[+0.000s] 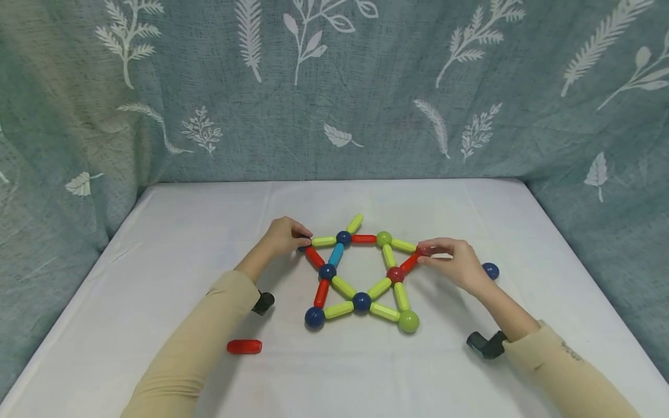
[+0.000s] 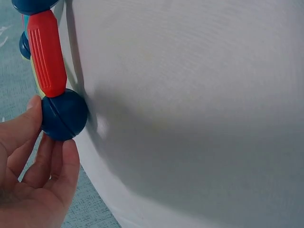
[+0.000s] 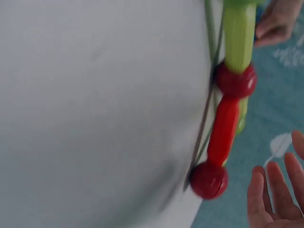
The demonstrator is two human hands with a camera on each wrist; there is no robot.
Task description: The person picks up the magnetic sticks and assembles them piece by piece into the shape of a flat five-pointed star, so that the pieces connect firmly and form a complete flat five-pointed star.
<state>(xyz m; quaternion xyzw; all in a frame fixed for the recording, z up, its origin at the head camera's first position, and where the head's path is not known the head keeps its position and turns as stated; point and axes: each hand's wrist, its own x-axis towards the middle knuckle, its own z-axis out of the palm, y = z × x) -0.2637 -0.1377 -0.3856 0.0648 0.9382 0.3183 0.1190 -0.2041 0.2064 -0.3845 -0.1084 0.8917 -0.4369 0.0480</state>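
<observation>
A star-like frame of ball-and-rod building pieces lies flat on the white table. At its left point my left hand (image 1: pixel 284 236) pinches a dark blue ball (image 2: pixel 65 116) between thumb and fingers; a red rod (image 2: pixel 46 53) and a yellow-green rod (image 1: pixel 324 241) join there. My right hand (image 1: pixel 453 260) is at the right point, beside a red ball (image 3: pixel 209 180) that ends another red rod (image 3: pixel 223 131). In the right wrist view its fingers are extended, apart from that ball. From the top blue ball (image 1: pixel 343 238), a yellow-green rod (image 1: pixel 355 223) sticks out with its far end free.
A loose red rod (image 1: pixel 244 346) lies at the front left, near the left sleeve. Behind the right wrist is a loose blue ball (image 1: pixel 491 270). Dark wrist cameras (image 1: pixel 486 345) hang under both forearms. A patterned green cloth (image 1: pixel 334 116) hangs behind the table.
</observation>
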